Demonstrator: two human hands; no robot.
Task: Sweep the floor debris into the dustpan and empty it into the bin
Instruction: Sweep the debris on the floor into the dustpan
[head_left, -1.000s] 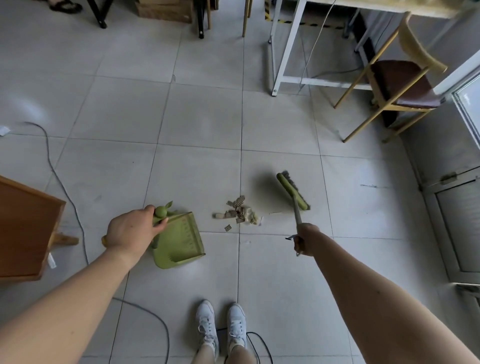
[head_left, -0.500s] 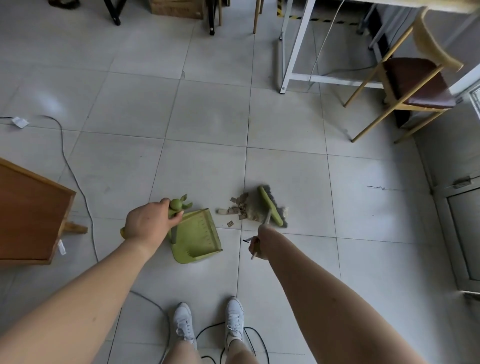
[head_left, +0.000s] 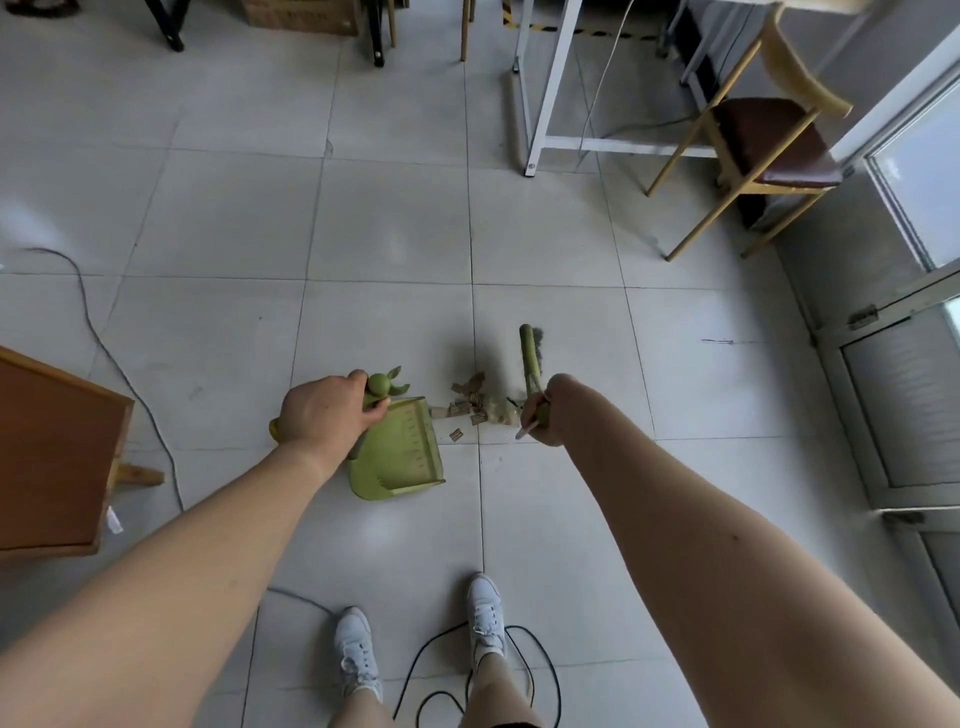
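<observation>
A green dustpan (head_left: 400, 457) rests on the grey floor tiles, its mouth facing right. My left hand (head_left: 324, 410) grips its upright handle, which is topped by a green knob. A small pile of brown and beige debris (head_left: 475, 402) lies just right of the pan's mouth, with one scrap (head_left: 456, 434) a little nearer to me. My right hand (head_left: 545, 410) holds the handle of a green broom (head_left: 531, 351), whose head sits on the floor right behind the pile. No bin is in view.
A wooden piece of furniture (head_left: 52, 457) stands at the left. Black cables (head_left: 119, 364) trail over the floor at left and around my white shoes (head_left: 485, 610). A white table frame (head_left: 545, 93) and a wooden chair (head_left: 763, 140) stand at the back right, a metal door (head_left: 904, 395) at the right.
The broom head has swung left from open floor to just behind the debris pile, and my right hand came in with it. The dustpan and my left hand have kept their place.
</observation>
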